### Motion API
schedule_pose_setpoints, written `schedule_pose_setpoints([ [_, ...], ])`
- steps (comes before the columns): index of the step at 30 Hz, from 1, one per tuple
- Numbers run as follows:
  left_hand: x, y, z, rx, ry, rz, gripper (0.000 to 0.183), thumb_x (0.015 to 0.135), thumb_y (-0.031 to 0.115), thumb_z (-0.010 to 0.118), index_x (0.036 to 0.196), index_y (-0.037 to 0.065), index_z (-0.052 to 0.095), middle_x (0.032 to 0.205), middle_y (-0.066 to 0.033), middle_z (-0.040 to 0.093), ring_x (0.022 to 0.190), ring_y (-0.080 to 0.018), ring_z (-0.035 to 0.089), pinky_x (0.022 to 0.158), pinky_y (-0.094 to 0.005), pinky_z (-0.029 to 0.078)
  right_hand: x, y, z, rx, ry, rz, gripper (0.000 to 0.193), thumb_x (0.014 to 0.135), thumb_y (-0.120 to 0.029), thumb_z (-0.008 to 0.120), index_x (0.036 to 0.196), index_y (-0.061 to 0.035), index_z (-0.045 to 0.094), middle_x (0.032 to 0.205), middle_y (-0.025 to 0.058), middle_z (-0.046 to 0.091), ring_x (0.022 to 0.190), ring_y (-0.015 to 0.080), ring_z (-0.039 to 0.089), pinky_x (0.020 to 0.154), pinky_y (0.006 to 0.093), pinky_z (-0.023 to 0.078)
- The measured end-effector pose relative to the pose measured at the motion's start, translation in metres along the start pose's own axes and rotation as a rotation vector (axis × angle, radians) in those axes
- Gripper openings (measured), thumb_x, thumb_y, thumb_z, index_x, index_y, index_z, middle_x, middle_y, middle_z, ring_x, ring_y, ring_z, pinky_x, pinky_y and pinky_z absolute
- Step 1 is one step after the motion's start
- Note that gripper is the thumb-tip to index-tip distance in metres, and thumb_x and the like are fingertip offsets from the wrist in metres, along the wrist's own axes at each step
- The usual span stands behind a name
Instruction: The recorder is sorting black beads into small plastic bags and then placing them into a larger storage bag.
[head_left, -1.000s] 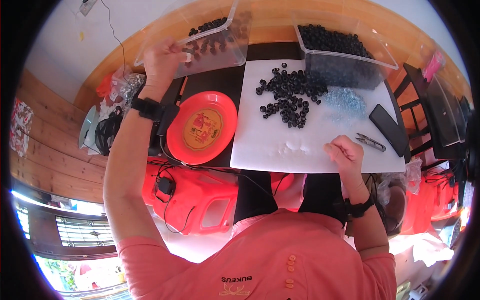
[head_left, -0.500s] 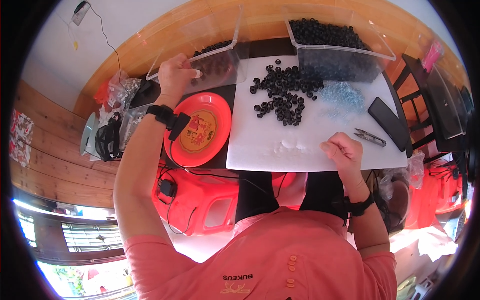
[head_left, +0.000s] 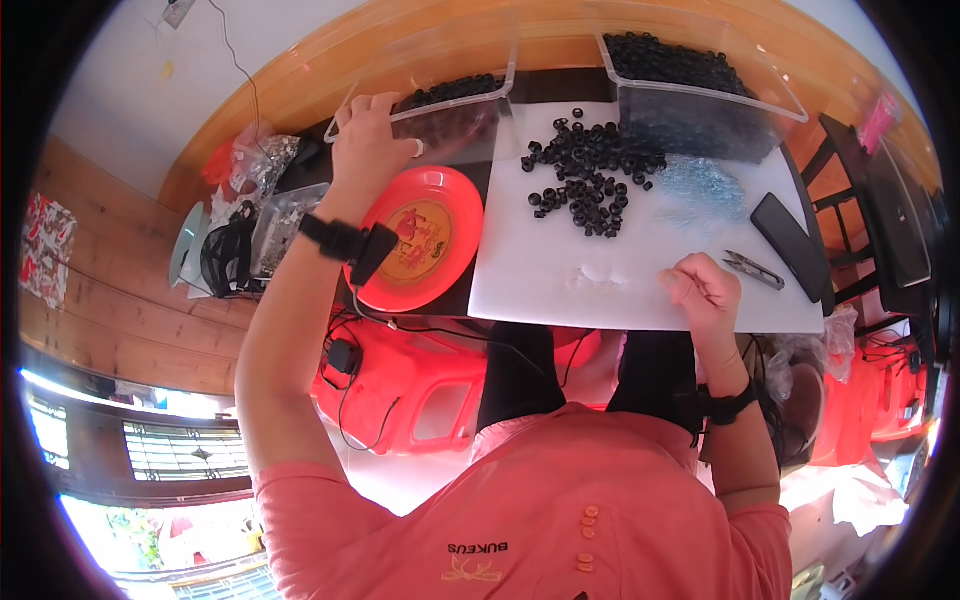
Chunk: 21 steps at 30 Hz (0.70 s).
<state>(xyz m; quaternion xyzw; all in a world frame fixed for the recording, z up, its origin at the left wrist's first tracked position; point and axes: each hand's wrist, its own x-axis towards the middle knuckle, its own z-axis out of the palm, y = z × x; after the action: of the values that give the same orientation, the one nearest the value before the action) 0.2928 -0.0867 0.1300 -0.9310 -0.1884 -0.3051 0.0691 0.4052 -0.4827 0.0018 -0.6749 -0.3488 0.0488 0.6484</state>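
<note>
1. My left hand (head_left: 370, 145) has its fingers spread, straighter than half a second ago; I judge the work centres on the left box.
2. That clear box (head_left: 460, 128) stands beyond the red plate (head_left: 465, 235), long axis left-to-right, right end farther.
3. My right hand (head_left: 704, 290) curls its fingers; I can't tell whether they pinch anything.

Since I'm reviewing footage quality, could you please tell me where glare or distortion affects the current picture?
Head view: glare washes out parts of the window at lower left; head view: the wooden panel bows near the upper rim; head view: the left clear bin looks hazy.
</note>
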Motion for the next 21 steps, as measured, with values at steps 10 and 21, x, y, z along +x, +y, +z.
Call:
schedule_pose_setpoints([
  [10, -0.178, 0.011, -0.033, -0.147, -0.301, 0.148, 0.038, 0.065, 0.018, 0.081, 0.099, 0.010, 0.066, 0.094, -0.0063, 0.065, 0.090, -0.0303, 0.061, 0.078, -0.0427, 0.047, 0.000, 0.004, 0.004, 0.044, -0.014, -0.024, 0.023, 0.089, -0.009, 0.072, 0.076, -0.0004, 0.055, 0.065, -0.0056, 0.047, 0.061, 0.0022, 0.038, 0.054, 0.0207, 0.030],
  [21, -0.187, -0.030, -0.118, -0.431, 0.421, -0.307, 0.011, 0.089, 0.002, 0.066, 0.100, 0.002, 0.068, 0.083, -0.0064, 0.063, 0.077, -0.0117, 0.059, 0.072, -0.0250, 0.047, 0.001, 0.006, 0.005, 0.005, 0.021, -0.022, 0.022, 0.088, -0.010, 0.073, 0.075, -0.0032, 0.057, 0.063, -0.0058, 0.048, 0.057, 0.0020, 0.040, 0.052, 0.0204, 0.030],
])
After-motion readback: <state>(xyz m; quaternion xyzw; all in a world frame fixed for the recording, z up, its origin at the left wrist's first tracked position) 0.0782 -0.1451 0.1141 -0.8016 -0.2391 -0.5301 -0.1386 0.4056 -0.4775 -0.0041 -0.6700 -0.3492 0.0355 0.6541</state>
